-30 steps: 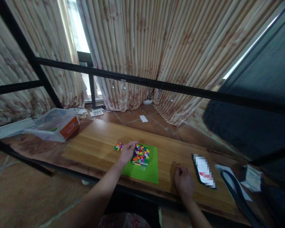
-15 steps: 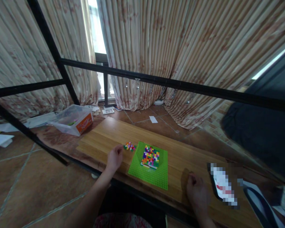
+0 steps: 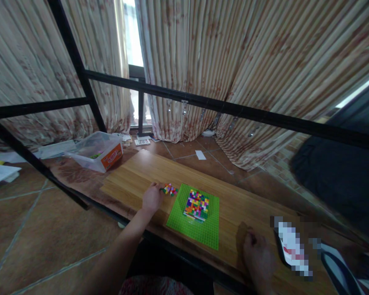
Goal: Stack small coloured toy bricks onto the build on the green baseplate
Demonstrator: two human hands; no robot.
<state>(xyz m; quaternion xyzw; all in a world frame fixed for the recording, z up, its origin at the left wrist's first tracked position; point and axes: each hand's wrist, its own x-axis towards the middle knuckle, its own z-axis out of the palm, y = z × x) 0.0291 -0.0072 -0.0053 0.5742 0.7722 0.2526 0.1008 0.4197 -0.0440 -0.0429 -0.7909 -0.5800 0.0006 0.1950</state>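
My left hand (image 3: 153,198) is closed, its fingertips low over the tabletop at the left edge of a small pile of colourful toy bricks (image 3: 170,189). Whatever is between those fingers, if anything, is hidden. Right of the pile lies a green studded baseplate (image 3: 199,237). On it stands a block of many-coloured bricks (image 3: 197,205), joined close together. My right hand (image 3: 258,255) rests on the table right of the baseplate, fingers curled in; I cannot see whether it holds something.
The wooden table (image 3: 233,205) carries a blurred-out phone-like object (image 3: 293,248) at right. Behind its left end sits a clear plastic box (image 3: 95,151) with an orange label. A black metal rail (image 3: 203,102) crosses in front of the curtains (image 3: 203,53). Papers lie on the tiled floor.
My left hand has moved slightly right and away from me, up to the brick pile. My right hand stays curled in about the same place. The view has shifted slightly.
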